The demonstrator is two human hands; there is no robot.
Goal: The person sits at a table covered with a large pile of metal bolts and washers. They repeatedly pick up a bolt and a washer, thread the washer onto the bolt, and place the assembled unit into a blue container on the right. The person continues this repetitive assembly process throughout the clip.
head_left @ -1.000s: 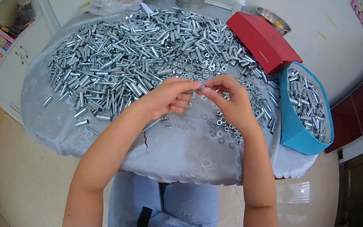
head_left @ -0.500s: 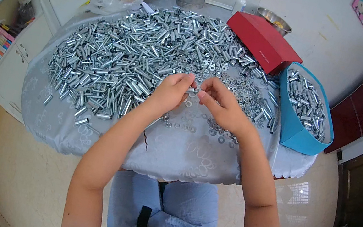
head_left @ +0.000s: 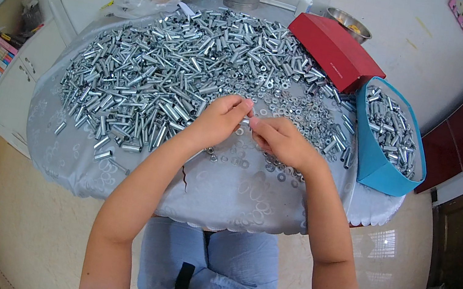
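The left hand (head_left: 218, 120) and right hand (head_left: 284, 141) pinch a small metal part (head_left: 245, 121) between their fingers (head_left: 246, 104), washers (head_left: 307, 111) scattered just beyond

from my head a wide fisheye looks steeply down and forward, close above the silver-grey tablecloth (head_left: 222, 198). my left hand (head_left: 220, 122) and right hand (head_left: 284, 143) fall near its middle, my light-blue trousers (head_left: 241, 264) below, the white wall (head_left: 384, 16) at the top; straight edges bend toward the dark round rim.
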